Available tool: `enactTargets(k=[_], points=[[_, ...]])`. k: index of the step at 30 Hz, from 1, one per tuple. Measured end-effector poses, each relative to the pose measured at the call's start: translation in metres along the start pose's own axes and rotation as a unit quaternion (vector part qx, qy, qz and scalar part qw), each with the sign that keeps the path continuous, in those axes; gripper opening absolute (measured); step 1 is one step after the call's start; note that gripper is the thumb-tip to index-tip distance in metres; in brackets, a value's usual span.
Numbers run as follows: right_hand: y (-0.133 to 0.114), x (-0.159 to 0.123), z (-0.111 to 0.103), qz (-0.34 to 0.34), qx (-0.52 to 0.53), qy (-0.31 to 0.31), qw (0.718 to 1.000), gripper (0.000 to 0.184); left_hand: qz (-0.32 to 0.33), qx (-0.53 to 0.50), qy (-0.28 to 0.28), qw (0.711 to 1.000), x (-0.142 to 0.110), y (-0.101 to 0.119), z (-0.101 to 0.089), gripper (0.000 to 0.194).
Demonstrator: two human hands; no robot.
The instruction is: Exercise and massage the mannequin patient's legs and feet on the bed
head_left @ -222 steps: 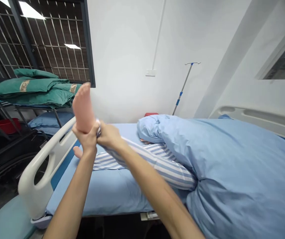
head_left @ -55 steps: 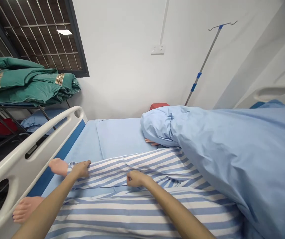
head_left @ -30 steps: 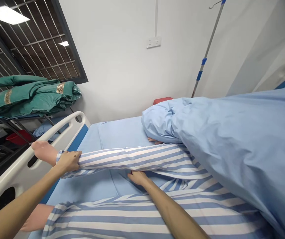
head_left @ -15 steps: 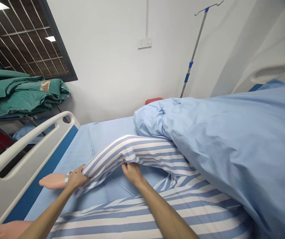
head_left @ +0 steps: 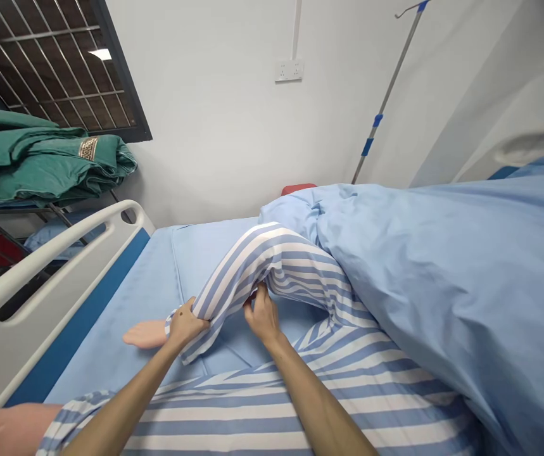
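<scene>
On the bed lies what looks like a training manikin, in blue-and-white striped trousers. Its far leg (head_left: 253,259) is bent, with the knee raised off the sheet. My left hand (head_left: 187,324) is wrapped round the lower shin, just above the bare far foot (head_left: 145,334). Behind the bent knee, my right hand (head_left: 263,315) grips the leg from below; its fingertips are partly hidden in the trouser cloth. The near leg (head_left: 234,411) lies straight, and its bare near foot (head_left: 10,430) shows at bottom left. A light-blue quilt (head_left: 423,253) covers the upper body.
The white footboard (head_left: 63,253) borders the bed on the left. Bare blue sheet (head_left: 158,272) shows beyond the bent leg. Folded green bedding (head_left: 48,158) lies on a rack past the footboard. A drip stand (head_left: 390,88) rises behind the bed near a wall socket (head_left: 289,70).
Earlier my hands held the near leg raised by its ankle; that leg now lies flat. Both hands then took the far leg, lifted it and bent its knee, drawing the foot away from the footboard.
</scene>
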State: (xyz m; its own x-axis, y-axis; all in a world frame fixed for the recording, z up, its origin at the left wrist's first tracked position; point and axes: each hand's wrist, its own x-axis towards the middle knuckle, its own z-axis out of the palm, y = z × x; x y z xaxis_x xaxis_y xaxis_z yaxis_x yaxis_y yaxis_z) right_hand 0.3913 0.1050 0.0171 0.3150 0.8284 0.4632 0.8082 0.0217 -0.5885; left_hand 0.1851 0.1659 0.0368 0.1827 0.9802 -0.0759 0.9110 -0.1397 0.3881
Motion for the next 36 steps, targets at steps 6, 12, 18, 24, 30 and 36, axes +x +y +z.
enactTargets(k=[6,12,18,24,30,36], points=[[-0.003,-0.001,-0.003,-0.008,0.031,-0.007,0.999,0.052,0.011,0.094,0.011,0.995,-0.003,-0.016,-0.056,0.040],[-0.009,-0.002,-0.007,0.002,0.036,-0.089,0.995,0.038,0.025,0.246,0.014,0.969,-0.008,-0.035,-0.135,0.048],[-0.015,-0.012,-0.005,-0.008,-0.033,-0.218,0.975,0.029,0.066,0.373,-0.002,0.926,-0.017,-0.038,-0.199,0.037],[-0.023,-0.022,0.003,-0.053,-0.007,-0.308,0.950,0.033,0.092,0.406,-0.019,0.909,-0.024,-0.025,-0.216,0.038],[-0.028,-0.013,-0.002,-0.005,-0.035,-0.263,0.964,0.031,0.057,0.385,-0.002,0.921,-0.028,-0.032,-0.203,0.042],[-0.021,-0.004,-0.006,-0.001,-0.077,-0.174,0.982,0.030,-0.011,0.292,0.015,0.956,-0.030,-0.059,-0.135,0.045]])
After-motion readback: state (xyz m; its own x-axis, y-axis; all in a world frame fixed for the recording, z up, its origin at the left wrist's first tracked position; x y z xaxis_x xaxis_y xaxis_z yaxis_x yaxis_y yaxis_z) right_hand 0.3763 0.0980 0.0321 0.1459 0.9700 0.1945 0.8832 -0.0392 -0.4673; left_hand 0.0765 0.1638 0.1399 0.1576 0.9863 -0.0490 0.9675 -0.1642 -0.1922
